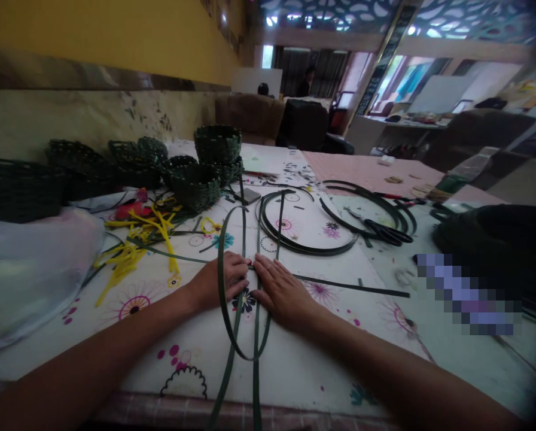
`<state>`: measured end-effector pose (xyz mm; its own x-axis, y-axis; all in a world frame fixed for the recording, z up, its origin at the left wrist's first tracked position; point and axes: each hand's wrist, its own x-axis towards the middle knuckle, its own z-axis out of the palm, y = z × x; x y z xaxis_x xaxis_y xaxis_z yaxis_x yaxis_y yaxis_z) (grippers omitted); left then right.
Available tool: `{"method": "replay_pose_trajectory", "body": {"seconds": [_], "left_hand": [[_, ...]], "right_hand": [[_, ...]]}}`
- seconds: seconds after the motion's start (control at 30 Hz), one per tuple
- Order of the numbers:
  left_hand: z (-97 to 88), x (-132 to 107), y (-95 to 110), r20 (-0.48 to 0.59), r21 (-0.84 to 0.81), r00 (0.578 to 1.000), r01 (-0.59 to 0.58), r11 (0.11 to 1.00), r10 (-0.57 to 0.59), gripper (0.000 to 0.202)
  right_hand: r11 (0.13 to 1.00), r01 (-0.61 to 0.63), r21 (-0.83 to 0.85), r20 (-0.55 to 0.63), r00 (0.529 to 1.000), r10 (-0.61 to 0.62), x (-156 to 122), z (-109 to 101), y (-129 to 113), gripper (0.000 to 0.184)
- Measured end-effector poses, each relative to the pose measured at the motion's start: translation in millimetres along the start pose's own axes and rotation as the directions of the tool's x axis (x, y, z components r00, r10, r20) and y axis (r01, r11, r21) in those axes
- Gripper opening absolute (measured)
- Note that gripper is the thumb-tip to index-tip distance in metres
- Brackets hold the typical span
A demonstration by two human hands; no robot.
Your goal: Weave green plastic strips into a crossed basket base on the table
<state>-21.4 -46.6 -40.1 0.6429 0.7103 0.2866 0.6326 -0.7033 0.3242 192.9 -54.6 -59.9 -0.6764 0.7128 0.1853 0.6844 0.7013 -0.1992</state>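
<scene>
The left hand [218,281] lies half curled on a long, flat, dark green plastic strip [353,285], where it crosses a looped dark green strip [245,358]; whether it grips, I cannot tell. The right hand [282,292] rests open, palm down, its fingertips just beside the left hand's, on a white floral tablecloth [290,374]. Farther off lie coiled dark green strips [308,247], black-handled scissors [387,233], tangled yellow plastic strips [136,254] and a cluster of dark green woven baskets [196,187].
</scene>
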Motion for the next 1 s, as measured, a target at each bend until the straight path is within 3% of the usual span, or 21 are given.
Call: {"method": "replay_pose_trajectory", "body": {"seconds": [0.2,0.53,0.63,0.7,0.83,1.0], "left_hand": [[-6.0,-3.8,1.6,-0.001,0.02,1.0,-0.008,1.0,0.008,0.01],[5.3,-12.4,-13.3,-0.066,-0.069,0.997,-0.052,0.996,0.047,0.014],[5.2,-14.5,-13.6,-0.169,-0.049,0.985,0.013,0.999,-0.021,0.028],[5.8,-15.5,-15.1,-0.221,-0.055,0.972,0.074,0.996,-0.084,0.025],[8.9,-13.2,-19.6,-0.22,-0.09,0.97,0.087,0.992,-0.105,0.007],[8.7,-4.4,-19.2,-0.231,-0.122,0.965,0.095,0.988,-0.121,0.011]], "right_hand": [[1.0,0.003,-0.027,0.006,1.0,-0.003,-0.5,2.1,1.5,0.061],[1.0,0.005,-0.021,0.014,1.0,-0.005,-1.2,0.0,0.3,0.059],[1.0,-0.012,-0.001,0.037,0.999,0.012,-0.5,-3.3,-1.1,0.06],[1.0,-0.019,0.007,0.052,0.998,0.019,0.1,-5.6,-2.0,0.062],[1.0,-0.024,0.018,0.061,0.998,0.023,1.0,-8.6,-3.3,0.063],[1.0,-0.026,0.016,0.054,0.998,0.025,0.9,-8.3,-3.6,0.064]]}}
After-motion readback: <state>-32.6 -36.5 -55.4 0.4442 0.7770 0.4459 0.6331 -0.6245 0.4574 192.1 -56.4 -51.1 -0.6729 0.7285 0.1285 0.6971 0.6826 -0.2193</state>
